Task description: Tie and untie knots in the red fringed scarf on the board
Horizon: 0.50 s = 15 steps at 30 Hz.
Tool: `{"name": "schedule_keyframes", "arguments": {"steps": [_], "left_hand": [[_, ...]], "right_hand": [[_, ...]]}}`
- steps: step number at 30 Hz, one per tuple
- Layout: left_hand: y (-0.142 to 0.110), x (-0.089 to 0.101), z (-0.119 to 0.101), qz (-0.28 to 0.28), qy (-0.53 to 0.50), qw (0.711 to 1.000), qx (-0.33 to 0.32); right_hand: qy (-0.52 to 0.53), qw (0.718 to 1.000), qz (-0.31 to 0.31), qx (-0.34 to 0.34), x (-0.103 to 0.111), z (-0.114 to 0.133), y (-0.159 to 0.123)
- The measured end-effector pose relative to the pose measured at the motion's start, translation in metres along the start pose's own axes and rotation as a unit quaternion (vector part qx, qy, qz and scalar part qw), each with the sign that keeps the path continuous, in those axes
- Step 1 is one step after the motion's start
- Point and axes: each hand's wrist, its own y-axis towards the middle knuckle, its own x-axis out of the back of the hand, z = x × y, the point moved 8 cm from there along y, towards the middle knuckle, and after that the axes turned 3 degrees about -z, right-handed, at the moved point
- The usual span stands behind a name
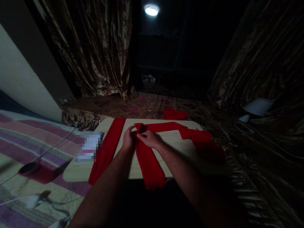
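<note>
Left fingers [131,128] curled and right fingers [141,136] nearly closed, both gripping a gathered part of the red cloth [148,160]. From them, one flat, matte length descends to a ragged end over the near edge of the bench [173,144]; another extends right, twisting into crumpled folds. Left of the fingers: a smooth red strip [108,148].
</note>
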Motion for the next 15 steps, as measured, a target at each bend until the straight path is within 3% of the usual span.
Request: {"name": "schedule_keyframes", "arguments": {"steps": [3, 7, 10, 15], "left_hand": [[-0.005, -0.012, 0.0, 0.053, -0.034, 0.998, 0.022], [-0.007, -0.028, -0.001, 0.12, 0.035, 0.992, -0.032], [-0.006, -0.03, 0.003, 0.116, 0.069, 0.99, -0.05], [-0.002, -0.024, 0.009, 0.075, 0.027, 0.997, 0.002]], "right_hand": [[0.121, 0.99, 0.017, -0.076, -0.009, -0.015, 0.01], [0.306, 0.937, -0.025, -0.165, -0.021, -0.035, 0.021], [0.412, 0.886, -0.054, -0.205, -0.026, -0.045, 0.021], [0.526, 0.824, -0.03, -0.207, -0.028, -0.05, 0.018]]}}
